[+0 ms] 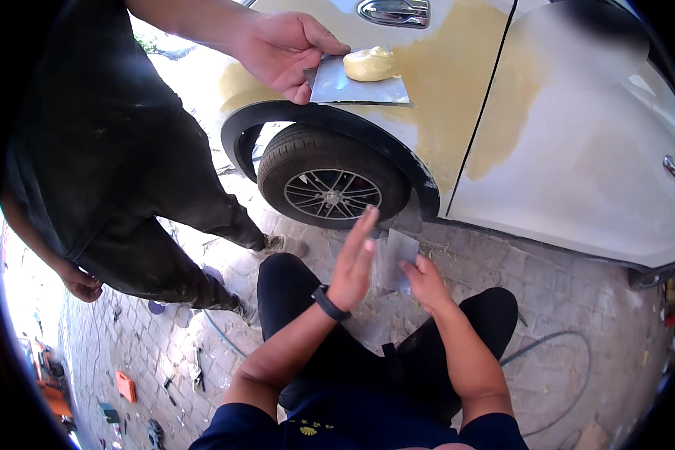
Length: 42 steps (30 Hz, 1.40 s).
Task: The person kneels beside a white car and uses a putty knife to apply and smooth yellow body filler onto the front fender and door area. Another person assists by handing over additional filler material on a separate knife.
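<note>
At nine o'clock I see scattered tools (127, 386) on the paved floor (562, 300), and beside them a co-worker in dark clothes (127, 165) standing over me. That person's hand (285, 49), up at eleven o'clock, pinches a flat metal board (356, 88) carrying a lump of yellow filler (369, 64), held just against the car's rear panel (442, 82) above the wheel (334, 187). Near the centre, my left hand (352, 262) is open, fingers straight and together, tilted edge-up, with a dark wristband (330, 304) below it; its palm faces the small metal spreader (394, 259), though I cannot tell whether it touches it. Just past it, toward one o'clock from the centre, my right hand (426, 281) is clamped on that spreader, thumb and fingers pinching its lower edge so the blade stands upright between my two hands, over my knees. Farther right, at three o'clock, the pale car door (592, 165) shows yellowish filler patches and a handle (673, 169).
</note>
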Each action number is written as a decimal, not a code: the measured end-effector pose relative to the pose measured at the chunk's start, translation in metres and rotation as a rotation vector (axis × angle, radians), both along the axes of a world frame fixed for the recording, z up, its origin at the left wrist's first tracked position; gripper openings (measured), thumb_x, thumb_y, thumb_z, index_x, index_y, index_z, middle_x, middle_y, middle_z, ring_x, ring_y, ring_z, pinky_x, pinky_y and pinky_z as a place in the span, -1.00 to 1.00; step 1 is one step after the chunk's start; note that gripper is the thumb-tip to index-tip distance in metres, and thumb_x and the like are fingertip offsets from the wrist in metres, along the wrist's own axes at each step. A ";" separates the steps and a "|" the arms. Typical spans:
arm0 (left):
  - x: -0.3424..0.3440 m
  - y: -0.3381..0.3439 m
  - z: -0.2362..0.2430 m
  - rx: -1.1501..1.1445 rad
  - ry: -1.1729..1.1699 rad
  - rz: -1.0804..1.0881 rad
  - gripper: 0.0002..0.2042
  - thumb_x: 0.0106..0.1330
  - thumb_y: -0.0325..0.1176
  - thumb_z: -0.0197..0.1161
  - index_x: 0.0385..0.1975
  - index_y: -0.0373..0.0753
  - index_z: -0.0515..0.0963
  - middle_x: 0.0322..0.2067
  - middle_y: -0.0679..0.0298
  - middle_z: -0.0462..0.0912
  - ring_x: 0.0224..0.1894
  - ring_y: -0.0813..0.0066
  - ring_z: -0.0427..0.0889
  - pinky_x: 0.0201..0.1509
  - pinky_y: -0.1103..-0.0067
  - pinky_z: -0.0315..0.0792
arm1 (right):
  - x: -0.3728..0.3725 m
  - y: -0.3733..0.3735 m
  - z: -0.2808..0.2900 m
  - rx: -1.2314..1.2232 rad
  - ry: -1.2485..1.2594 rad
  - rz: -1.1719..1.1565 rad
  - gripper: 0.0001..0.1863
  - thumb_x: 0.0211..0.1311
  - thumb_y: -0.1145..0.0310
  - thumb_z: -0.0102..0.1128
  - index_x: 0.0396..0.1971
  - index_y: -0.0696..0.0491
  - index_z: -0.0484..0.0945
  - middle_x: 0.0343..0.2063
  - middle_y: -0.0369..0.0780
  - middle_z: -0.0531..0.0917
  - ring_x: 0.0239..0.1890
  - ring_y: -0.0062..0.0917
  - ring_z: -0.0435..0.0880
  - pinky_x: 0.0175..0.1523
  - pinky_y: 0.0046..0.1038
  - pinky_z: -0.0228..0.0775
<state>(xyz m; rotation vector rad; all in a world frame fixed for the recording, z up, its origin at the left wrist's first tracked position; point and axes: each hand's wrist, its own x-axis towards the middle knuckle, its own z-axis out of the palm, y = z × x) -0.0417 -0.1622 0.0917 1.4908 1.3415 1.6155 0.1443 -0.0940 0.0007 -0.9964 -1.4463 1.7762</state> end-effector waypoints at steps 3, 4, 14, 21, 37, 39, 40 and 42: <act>0.044 -0.017 -0.009 0.137 0.569 -0.229 -0.23 0.52 0.05 0.09 0.56 -0.38 0.16 0.59 -0.19 0.05 0.65 -0.10 0.03 0.67 0.10 -0.08 | -0.024 -0.022 0.068 -0.480 0.327 -0.267 -0.75 0.50 0.34 0.21 0.02 0.16 0.66 -0.16 -0.32 0.75 -0.17 -0.59 0.66 -0.03 -0.43 0.53; 0.046 -0.008 -0.013 0.150 0.635 -0.250 -0.23 0.51 0.04 0.11 0.56 -0.37 0.16 0.59 -0.20 0.04 0.65 -0.13 0.02 0.66 0.08 -0.08 | -0.020 -0.026 0.100 -0.593 0.445 -0.377 -0.76 0.49 0.36 0.21 0.02 0.16 0.65 -0.15 -0.32 0.75 -0.16 -0.59 0.66 -0.01 -0.43 0.53; -0.030 0.004 -0.071 -0.386 -0.440 -0.124 -0.30 0.61 0.09 0.06 0.48 -0.41 0.31 0.42 -0.01 0.46 0.50 0.15 0.36 0.56 0.34 0.18 | 0.010 -0.002 0.054 -0.218 0.769 -0.260 -0.62 0.51 0.52 0.11 0.27 0.11 0.52 0.20 -0.20 0.66 0.24 -0.40 0.65 0.38 -0.20 0.46; -0.027 -0.004 0.050 0.102 -0.721 -0.195 -0.31 0.52 0.11 0.16 0.38 -0.39 0.39 0.13 0.11 0.65 0.07 0.35 0.66 0.19 0.43 0.50 | 0.032 -0.003 0.057 -0.190 0.856 -0.400 -0.51 0.48 0.55 0.06 0.38 0.08 0.45 0.30 -0.21 0.60 0.33 -0.38 0.58 0.46 -0.18 0.39; 0.050 -0.036 0.086 0.018 -0.180 -0.237 -0.51 0.46 -0.32 0.31 0.33 -0.38 0.46 0.07 0.12 0.67 0.15 0.37 0.60 0.37 0.39 0.39 | 0.101 -0.040 0.086 -0.068 0.799 -0.596 -0.62 0.53 0.45 0.19 0.28 0.10 0.51 0.19 -0.25 0.66 0.24 -0.48 0.62 0.38 -0.25 0.41; 0.085 -0.040 0.045 -0.052 -0.486 -0.117 -0.50 0.50 -0.40 0.26 0.40 -0.38 0.40 0.24 0.15 0.56 0.27 0.39 0.51 0.44 0.41 0.31 | 0.092 -0.047 0.099 -0.105 0.901 -0.574 -0.63 0.54 0.43 0.19 0.26 0.10 0.52 0.19 -0.24 0.65 0.25 -0.46 0.62 0.39 -0.23 0.41; 0.097 -0.041 0.026 -0.112 -0.484 -0.106 -0.49 0.54 -0.32 0.22 0.42 -0.36 0.37 0.32 0.14 0.51 0.34 0.35 0.48 0.47 0.37 0.29 | 0.089 -0.049 0.103 -0.109 0.945 -0.549 -0.64 0.54 0.42 0.19 0.26 0.10 0.52 0.20 -0.24 0.65 0.25 -0.45 0.61 0.39 -0.23 0.41; 0.113 -0.040 0.004 -0.146 -0.705 -0.305 -0.51 0.59 -0.26 0.16 0.42 -0.35 0.38 0.34 0.13 0.51 0.37 0.30 0.47 0.49 0.33 0.28 | 0.078 -0.052 0.102 -0.153 0.952 -0.497 -0.66 0.54 0.40 0.19 0.23 0.11 0.54 0.17 -0.24 0.66 0.22 -0.47 0.63 0.35 -0.25 0.43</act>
